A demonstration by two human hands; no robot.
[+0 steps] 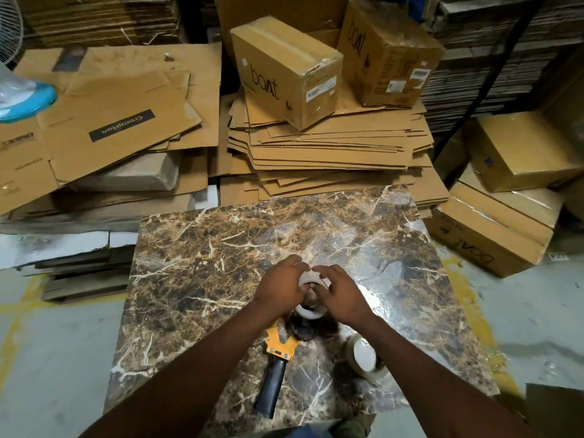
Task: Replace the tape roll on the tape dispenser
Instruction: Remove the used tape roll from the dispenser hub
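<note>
Both hands meet over the middle of a marble-patterned table top (221, 248). My left hand (279, 287) and my right hand (339, 292) grip a clear tape roll (311, 295) with a pale core from either side, a little above the table. Just below it lies a tape dispenser (279, 346) with a yellow frame and a black handle (271, 387) that points toward me. Its front end is partly hidden under my hands. A second roll of clear tape (363, 358) stands on the table to the right of the dispenser.
Flattened cardboard sheets (316, 147) are stacked behind the table, with taped "boAt" boxes (284, 71) on top. More flat cartons (104, 121) lie at the left, further boxes (493, 229) at the right. Grey concrete floor (47, 358) flanks the table.
</note>
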